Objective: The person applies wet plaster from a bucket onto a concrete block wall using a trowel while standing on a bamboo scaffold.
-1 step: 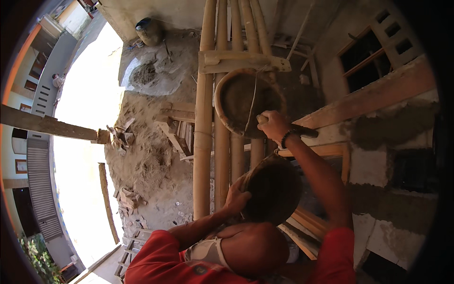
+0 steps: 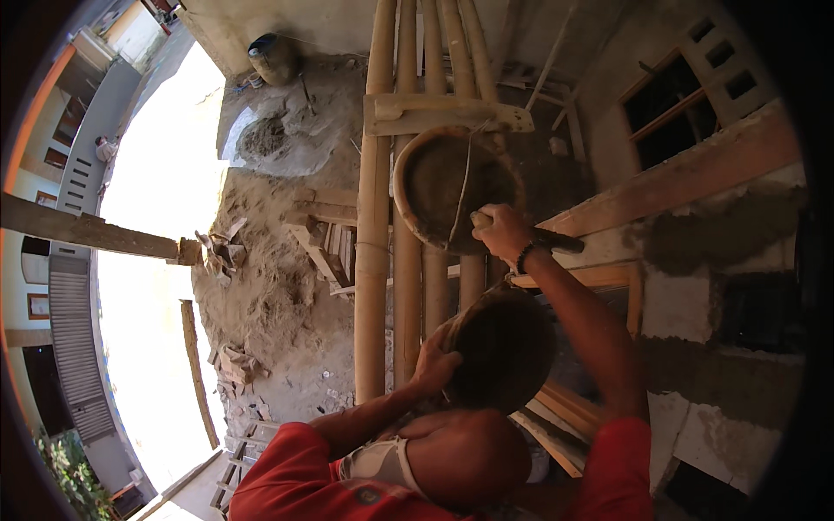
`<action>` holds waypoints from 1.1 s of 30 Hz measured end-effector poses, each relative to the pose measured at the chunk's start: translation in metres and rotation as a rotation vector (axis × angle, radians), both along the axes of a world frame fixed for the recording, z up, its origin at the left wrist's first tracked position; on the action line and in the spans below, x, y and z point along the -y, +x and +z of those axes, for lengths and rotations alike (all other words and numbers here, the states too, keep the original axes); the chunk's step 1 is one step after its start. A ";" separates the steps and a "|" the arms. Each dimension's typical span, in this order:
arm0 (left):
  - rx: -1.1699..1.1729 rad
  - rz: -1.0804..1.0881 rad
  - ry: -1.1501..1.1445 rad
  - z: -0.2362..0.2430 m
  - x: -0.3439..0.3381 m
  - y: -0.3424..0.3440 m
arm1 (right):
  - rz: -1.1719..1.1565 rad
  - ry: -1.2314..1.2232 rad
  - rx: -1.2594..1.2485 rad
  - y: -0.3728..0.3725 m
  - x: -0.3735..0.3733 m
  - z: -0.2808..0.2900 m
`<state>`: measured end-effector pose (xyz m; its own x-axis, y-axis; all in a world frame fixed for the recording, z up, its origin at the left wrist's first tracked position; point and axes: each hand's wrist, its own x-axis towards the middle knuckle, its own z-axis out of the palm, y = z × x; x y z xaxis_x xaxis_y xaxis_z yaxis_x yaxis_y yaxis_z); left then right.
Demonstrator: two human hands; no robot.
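Staying put, both hands [image 2: 437,358] grip a dark container [image 2: 506,352] and tool [image 2: 563,240].

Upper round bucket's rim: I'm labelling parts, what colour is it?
Upper round bucket's rim: light brown, best in the head view.

Found to be a construction site (sunlit along one side), as evidenced by bamboo poles [image 2: 373,260], mortar bucket [image 2: 403,201], loose sand [image 2: 261,195] and mortar-patched block wall [image 2: 678,308].

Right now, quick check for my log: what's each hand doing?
Left hand: closed on the rim of a dark round bucket.
Right hand: closed around a pale-handled tool, probably a trowel.
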<state>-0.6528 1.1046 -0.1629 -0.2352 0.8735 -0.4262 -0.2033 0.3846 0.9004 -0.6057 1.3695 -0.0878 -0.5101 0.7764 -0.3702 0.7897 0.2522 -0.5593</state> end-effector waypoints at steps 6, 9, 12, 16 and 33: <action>0.136 0.043 0.005 -0.013 -0.020 0.003 | -0.090 -0.111 -0.152 0.010 0.002 -0.001; 0.184 0.108 0.003 -0.018 -0.025 0.005 | -0.089 -0.095 -0.172 0.016 0.003 0.001; 0.233 0.132 -0.002 -0.024 -0.029 0.002 | -0.077 -0.032 -0.201 0.022 0.007 -0.001; 0.202 0.132 0.064 -0.022 -0.036 0.003 | -0.071 0.026 -0.221 0.029 0.001 -0.002; 0.366 0.156 0.086 -0.020 -0.043 0.008 | -0.278 -0.224 -0.310 0.070 0.023 0.042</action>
